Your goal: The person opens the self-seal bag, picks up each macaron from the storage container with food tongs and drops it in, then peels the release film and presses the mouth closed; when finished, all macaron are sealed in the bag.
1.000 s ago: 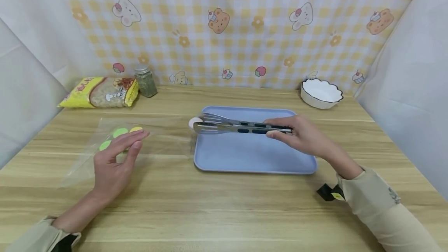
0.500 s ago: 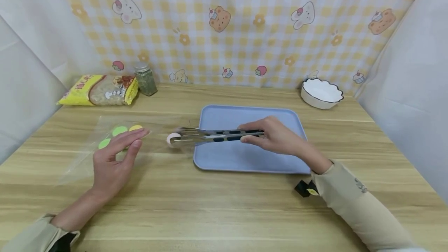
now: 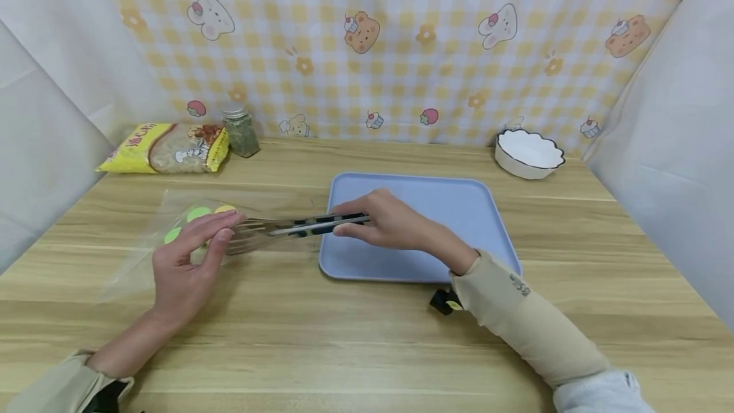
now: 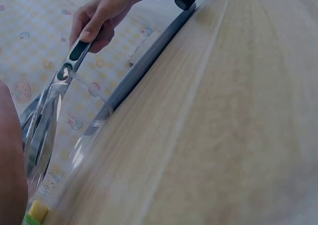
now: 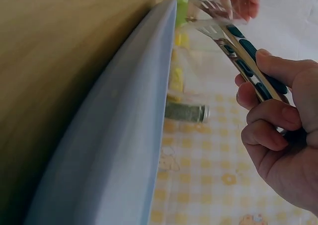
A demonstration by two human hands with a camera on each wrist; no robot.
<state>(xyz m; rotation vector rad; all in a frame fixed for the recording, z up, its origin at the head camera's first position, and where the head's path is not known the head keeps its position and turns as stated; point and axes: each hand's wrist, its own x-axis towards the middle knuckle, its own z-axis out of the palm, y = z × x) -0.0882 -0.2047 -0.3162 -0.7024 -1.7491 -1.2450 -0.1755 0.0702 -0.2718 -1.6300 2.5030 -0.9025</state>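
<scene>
My right hand (image 3: pixel 390 218) grips metal tongs (image 3: pixel 309 227) with dark handle inserts, above the left side of a blue tray (image 3: pixel 453 222). The tong heads reach left into a clear plastic bag (image 3: pixel 140 260) lying on the table. With thumb and fingers, my left hand (image 3: pixel 186 266) pinches the bag's film and holds its mouth raised. Several green round pieces (image 3: pixel 199 213) and a yellow piece (image 3: pixel 225 209) are inside; the yellow one (image 4: pixel 38 210) also shows in the left wrist view. The pale round piece seen earlier at the tong tips is hidden by my left hand.
A yellow printed food packet (image 3: pixel 166 148) and a glass jar of green dried herbs (image 3: pixel 241 132) stand at the back left. At the back right is a white scalloped bowl (image 3: pixel 529 155). A checked cloth (image 3: pixel 390 69) hangs behind the wooden table.
My right hand has moved left across the tray, carrying the tongs and the pale round piece into the bag's mouth. My left hand has stayed in place.
</scene>
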